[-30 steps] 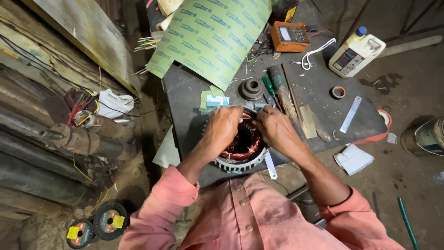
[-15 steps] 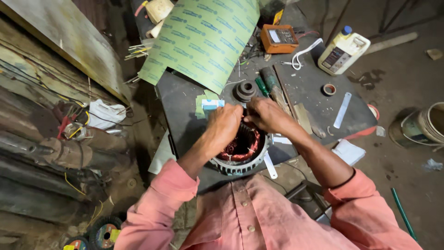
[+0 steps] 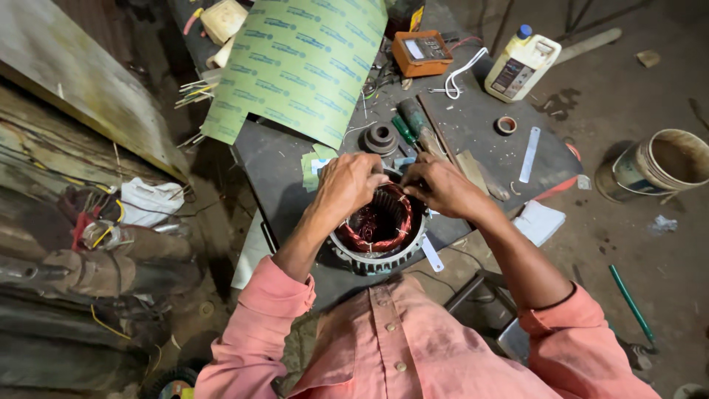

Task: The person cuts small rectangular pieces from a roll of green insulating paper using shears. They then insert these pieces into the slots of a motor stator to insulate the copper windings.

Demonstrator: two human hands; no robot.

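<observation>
Cluttered and dark, the desk point(image 3: 295, 170) is seen from the head camera, with a motor stator point(image 3: 378, 229) standing near its front edge. Copper windings point(image 3: 369, 222) are seemingly being tucked at the far rim. The left hand point(image 3: 351, 185) and right hand point(image 3: 439, 185) are pinched on the windings; careful pressing is called for next.
</observation>
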